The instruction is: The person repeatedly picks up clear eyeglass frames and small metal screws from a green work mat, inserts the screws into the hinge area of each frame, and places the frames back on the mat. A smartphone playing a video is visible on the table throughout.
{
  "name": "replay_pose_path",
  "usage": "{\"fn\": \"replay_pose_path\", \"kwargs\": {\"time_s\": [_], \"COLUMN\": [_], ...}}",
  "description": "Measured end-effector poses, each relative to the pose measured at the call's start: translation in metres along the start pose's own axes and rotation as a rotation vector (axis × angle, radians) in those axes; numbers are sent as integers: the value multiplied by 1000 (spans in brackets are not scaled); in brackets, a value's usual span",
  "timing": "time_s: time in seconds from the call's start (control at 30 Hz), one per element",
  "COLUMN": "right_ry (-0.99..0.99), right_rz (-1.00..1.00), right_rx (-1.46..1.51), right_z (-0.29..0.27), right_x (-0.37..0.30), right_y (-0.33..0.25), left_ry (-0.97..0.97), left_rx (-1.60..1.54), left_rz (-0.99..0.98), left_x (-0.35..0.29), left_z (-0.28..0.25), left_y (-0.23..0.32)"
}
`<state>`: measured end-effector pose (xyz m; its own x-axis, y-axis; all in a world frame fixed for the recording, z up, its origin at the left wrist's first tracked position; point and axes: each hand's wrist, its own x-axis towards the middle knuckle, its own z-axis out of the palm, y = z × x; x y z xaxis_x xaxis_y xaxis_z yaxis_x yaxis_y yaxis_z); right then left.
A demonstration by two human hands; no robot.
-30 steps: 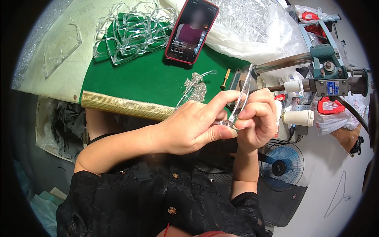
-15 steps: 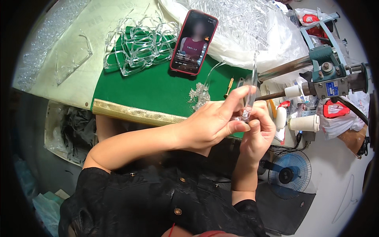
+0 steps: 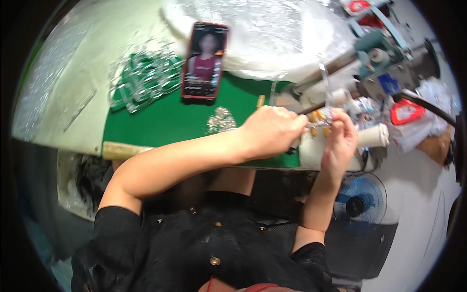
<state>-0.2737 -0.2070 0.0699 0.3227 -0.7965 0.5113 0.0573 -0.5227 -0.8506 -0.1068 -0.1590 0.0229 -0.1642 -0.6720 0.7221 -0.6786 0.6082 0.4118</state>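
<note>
A clear plastic eyeglass frame [image 3: 326, 80] is held up between my two hands over the right end of the green mat [image 3: 182, 124], its arms pointing away from me. My right hand [image 3: 340, 146] pinches it near the lower right corner. The closed fingers of my left hand [image 3: 272, 130] meet its other side; motion blur and the back of the hand hide the exact grip. A dark piece [image 3: 293, 146] shows just below those fingers, too blurred to name. Small silvery bits [image 3: 221, 119] lie in a pile left of my left hand. A brass-coloured tool [image 3: 261, 101] lies behind it.
Behind the pile stands a red-cased phone [image 3: 204, 63]. Clear eyeglass frames [image 3: 146, 78] are heaped left of it. A large clear bag [image 3: 272, 41] fills the back. At right are a teal bench machine [image 3: 377, 58], a white cup [image 3: 372, 136] and, lower down, a fan [image 3: 360, 202].
Both hands have moved right with the eyeglass frame. My left hand has turned so its back faces up. The whole view has shifted slightly and blurred.
</note>
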Motion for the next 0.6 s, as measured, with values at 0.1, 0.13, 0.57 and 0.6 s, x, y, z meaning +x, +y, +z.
{"fn": "replay_pose_path", "kwargs": {"time_s": [0.1, 0.13, 0.57, 0.6], "right_ry": [34, 62, 187, 183], "right_rz": [7, 13, 27, 21], "right_rx": [43, 46, 46, 26], "right_z": [-10, -9, -39, -41], "right_x": [11, 13, 38, 39], "right_y": [7, 8, 28, 28], "left_ry": [-1, -17, -38, -24], "left_rx": [2, 9, 19, 11], "left_rz": [-37, -47, -92, -88], "left_x": [16, 20, 53, 54], "left_z": [6, 7, 40, 42], "left_y": [3, 3, 6, 6]}}
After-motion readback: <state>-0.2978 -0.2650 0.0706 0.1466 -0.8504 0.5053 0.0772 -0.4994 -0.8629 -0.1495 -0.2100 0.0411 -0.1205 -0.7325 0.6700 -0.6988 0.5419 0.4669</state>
